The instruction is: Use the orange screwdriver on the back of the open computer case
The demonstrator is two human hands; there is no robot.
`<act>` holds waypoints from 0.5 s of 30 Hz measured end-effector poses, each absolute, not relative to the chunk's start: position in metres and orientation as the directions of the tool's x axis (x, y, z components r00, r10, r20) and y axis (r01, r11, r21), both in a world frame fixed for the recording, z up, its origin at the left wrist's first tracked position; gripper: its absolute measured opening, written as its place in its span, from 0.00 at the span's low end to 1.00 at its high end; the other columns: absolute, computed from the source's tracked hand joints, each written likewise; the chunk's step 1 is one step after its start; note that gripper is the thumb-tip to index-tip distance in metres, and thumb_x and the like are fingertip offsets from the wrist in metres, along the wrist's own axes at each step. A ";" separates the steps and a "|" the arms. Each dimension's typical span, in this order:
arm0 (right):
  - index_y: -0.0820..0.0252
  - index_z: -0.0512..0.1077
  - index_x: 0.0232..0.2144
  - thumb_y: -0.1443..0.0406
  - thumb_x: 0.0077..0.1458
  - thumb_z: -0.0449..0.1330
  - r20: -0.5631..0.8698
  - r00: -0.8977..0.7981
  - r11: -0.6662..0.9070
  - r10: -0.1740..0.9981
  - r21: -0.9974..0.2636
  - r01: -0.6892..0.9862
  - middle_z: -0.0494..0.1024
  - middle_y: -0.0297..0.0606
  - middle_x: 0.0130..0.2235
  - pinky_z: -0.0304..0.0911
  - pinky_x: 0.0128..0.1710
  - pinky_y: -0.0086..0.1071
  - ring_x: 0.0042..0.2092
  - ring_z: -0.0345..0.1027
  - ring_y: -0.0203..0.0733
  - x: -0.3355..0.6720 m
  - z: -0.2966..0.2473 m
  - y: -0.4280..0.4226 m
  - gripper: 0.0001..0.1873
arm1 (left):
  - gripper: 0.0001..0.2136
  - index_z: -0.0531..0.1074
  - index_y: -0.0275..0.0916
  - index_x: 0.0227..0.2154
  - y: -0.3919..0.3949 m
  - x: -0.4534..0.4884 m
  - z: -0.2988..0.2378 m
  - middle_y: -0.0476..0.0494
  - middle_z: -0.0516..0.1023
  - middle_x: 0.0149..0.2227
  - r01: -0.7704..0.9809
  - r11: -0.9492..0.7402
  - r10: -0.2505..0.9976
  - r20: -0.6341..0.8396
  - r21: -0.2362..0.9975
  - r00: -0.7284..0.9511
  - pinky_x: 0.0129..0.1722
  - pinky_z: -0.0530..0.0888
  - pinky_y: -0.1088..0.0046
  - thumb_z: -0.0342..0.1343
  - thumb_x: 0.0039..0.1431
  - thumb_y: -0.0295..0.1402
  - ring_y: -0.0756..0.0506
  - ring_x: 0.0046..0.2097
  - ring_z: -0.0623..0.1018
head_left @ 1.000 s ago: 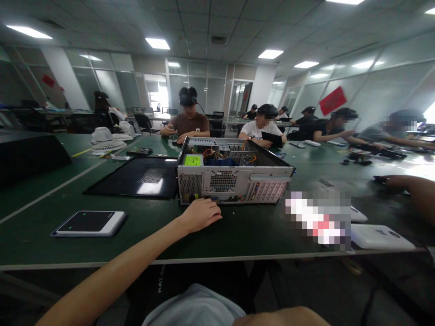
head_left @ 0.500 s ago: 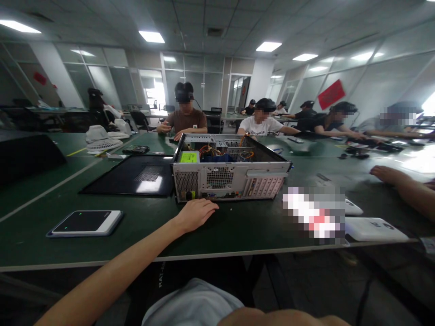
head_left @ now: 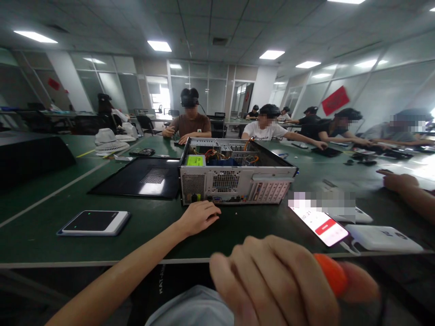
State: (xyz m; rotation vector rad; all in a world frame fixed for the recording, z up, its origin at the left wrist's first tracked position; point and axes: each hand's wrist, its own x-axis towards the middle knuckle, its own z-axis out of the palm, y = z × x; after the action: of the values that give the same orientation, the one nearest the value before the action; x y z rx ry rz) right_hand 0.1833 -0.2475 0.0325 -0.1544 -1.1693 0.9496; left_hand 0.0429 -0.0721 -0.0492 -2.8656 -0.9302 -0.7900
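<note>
My left hand [head_left: 200,218] rests palm down on the green table, its fingers loosely bent with nothing seen in them. Just beyond it stands an opened computer case [head_left: 234,181], its rear panel towards me. Coloured cables [head_left: 213,153] and a power supply with a green label [head_left: 196,160] show through the open top. Close to the camera and slightly blurred, my right hand [head_left: 272,276] is closed around an orange rounded object [head_left: 331,274]. Most of that object is hidden by the fingers. The hand is apart from the case, in front of the table edge.
A black side panel [head_left: 136,176] lies left of the case. A white device with a dark top [head_left: 93,222] is nearer on the left. Right of the case lie a lit phone [head_left: 321,225] and a white power bank [head_left: 385,238]. Another person's hand [head_left: 401,183] reaches in from the right.
My right hand has risen into view from below, closed on the orange object. The left hand stays on the table. The whole view has shifted slightly.
</note>
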 end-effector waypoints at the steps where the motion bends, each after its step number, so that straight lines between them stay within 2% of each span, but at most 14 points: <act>1: 0.47 0.68 0.24 0.40 0.68 0.37 0.702 0.083 0.608 0.707 -0.544 -0.578 0.52 0.22 0.13 0.66 0.28 0.39 0.14 0.49 0.34 0.182 0.036 -0.235 0.33 | 0.07 0.78 0.40 0.43 -0.072 0.043 -0.049 0.43 0.82 0.42 0.558 -0.821 0.541 0.485 0.126 0.687 0.46 0.75 0.68 0.55 0.69 0.32 0.44 0.45 0.80; 3: 0.52 0.60 0.20 0.41 0.68 0.42 0.598 0.142 0.537 0.788 -0.557 -0.634 0.48 0.22 0.15 0.64 0.27 0.37 0.15 0.47 0.34 0.182 0.040 -0.209 0.32 | 0.08 0.79 0.40 0.41 -0.071 0.043 -0.048 0.43 0.82 0.40 0.560 -0.820 0.533 0.513 0.118 0.673 0.45 0.75 0.69 0.55 0.70 0.33 0.44 0.43 0.79; 4: 0.52 0.58 0.21 0.41 0.67 0.45 0.540 0.185 0.522 0.821 -0.581 -0.624 0.50 0.24 0.18 0.63 0.27 0.36 0.19 0.51 0.35 0.184 0.040 -0.197 0.31 | 0.08 0.79 0.40 0.40 -0.070 0.042 -0.048 0.43 0.82 0.39 0.559 -0.821 0.527 0.527 0.116 0.667 0.44 0.74 0.69 0.55 0.70 0.33 0.44 0.43 0.79; 6: 0.52 0.60 0.23 0.42 0.64 0.51 0.446 0.281 0.518 0.849 -0.604 -0.605 0.56 0.28 0.23 0.63 0.28 0.35 0.25 0.58 0.37 0.189 0.033 -0.173 0.27 | 0.09 0.79 0.40 0.38 -0.068 0.042 -0.048 0.43 0.82 0.39 0.554 -0.824 0.520 0.550 0.121 0.654 0.43 0.74 0.70 0.55 0.70 0.34 0.45 0.42 0.79; 7: 0.53 0.62 0.24 0.42 0.62 0.54 0.404 0.327 0.518 0.854 -0.601 -0.609 0.57 0.28 0.25 0.62 0.28 0.34 0.27 0.58 0.37 0.193 0.028 -0.163 0.26 | 0.09 0.79 0.40 0.38 -0.067 0.041 -0.047 0.43 0.82 0.39 0.551 -0.824 0.519 0.560 0.130 0.645 0.43 0.74 0.70 0.56 0.70 0.35 0.45 0.42 0.79; 11: 0.55 0.68 0.28 0.43 0.55 0.64 0.293 0.379 0.477 0.878 -0.609 -0.633 0.55 0.24 0.23 0.55 0.23 0.28 0.23 0.49 0.32 0.205 0.000 -0.134 0.23 | 0.09 0.79 0.40 0.36 -0.066 0.038 -0.045 0.43 0.82 0.38 0.551 -0.814 0.537 0.594 0.182 0.598 0.42 0.74 0.70 0.58 0.69 0.37 0.46 0.40 0.79; 15: 0.57 0.69 0.28 0.41 0.52 0.66 0.213 0.409 0.440 0.887 -0.654 -0.615 0.57 0.22 0.21 0.52 0.20 0.25 0.20 0.50 0.28 0.208 -0.020 -0.122 0.27 | 0.08 0.78 0.40 0.36 -0.069 0.038 -0.042 0.44 0.82 0.36 0.534 -0.808 0.557 0.619 0.249 0.554 0.41 0.73 0.70 0.59 0.68 0.37 0.46 0.39 0.78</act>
State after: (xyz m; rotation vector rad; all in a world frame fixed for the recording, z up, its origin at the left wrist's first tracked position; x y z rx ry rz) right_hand 0.2082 -0.1218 -0.0199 -0.5280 -0.5927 1.0033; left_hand 0.0378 -0.0687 -0.0417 -2.7978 -0.9822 -1.1324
